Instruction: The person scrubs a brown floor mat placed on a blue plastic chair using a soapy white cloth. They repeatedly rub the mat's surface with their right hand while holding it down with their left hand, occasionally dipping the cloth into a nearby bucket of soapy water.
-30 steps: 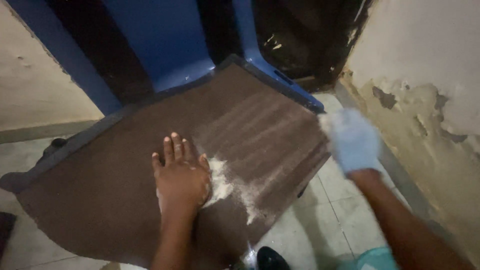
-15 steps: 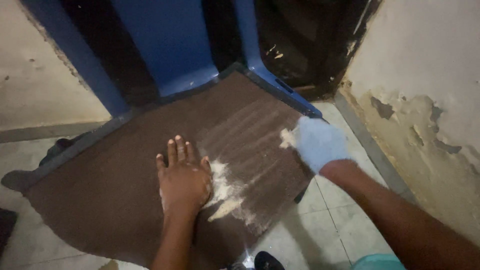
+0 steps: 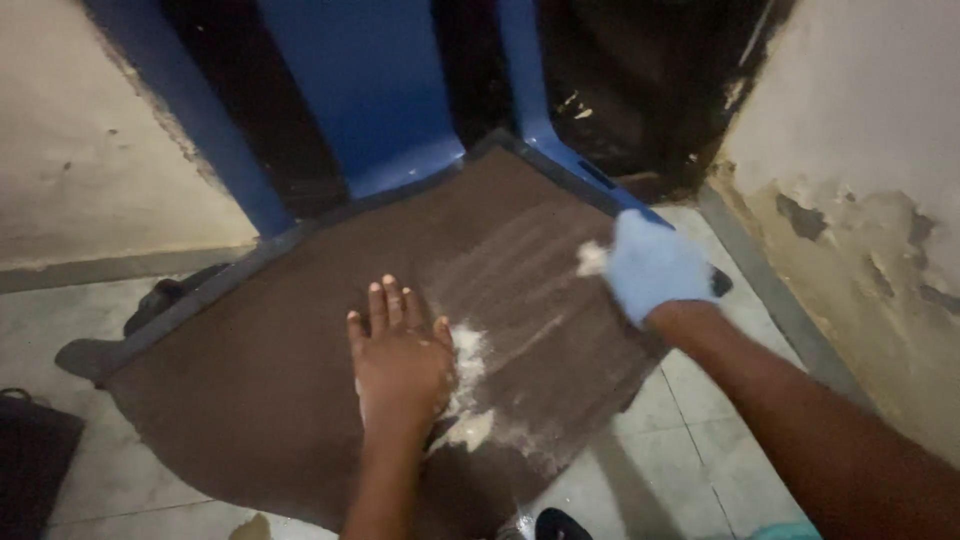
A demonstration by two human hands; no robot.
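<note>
A brown doormat [image 3: 280,380] lies on the tiled floor in front of a blue door. My bare left hand [image 3: 400,365] rests flat on the mat, fingers spread, beside patches of white foam [image 3: 470,385]. My right hand [image 3: 650,268], in a pale blue glove, presses on the mat's right side near its edge, with a bit of white foam [image 3: 592,258] at its fingertips. Pale scrub streaks run across the mat between the two hands. Whether the gloved hand holds anything is hidden.
A blue door [image 3: 370,90] and frame stand behind the mat. A peeling, stained wall [image 3: 860,200] rises on the right. Grey floor tiles [image 3: 690,440] surround the mat. A dark object [image 3: 30,450] sits at the left edge, a black shoe tip [image 3: 560,525] at the bottom.
My gloved right hand has moved left and down from beyond the mat's right edge onto the mat, trailing foam. My left hand has stayed flat in place.
</note>
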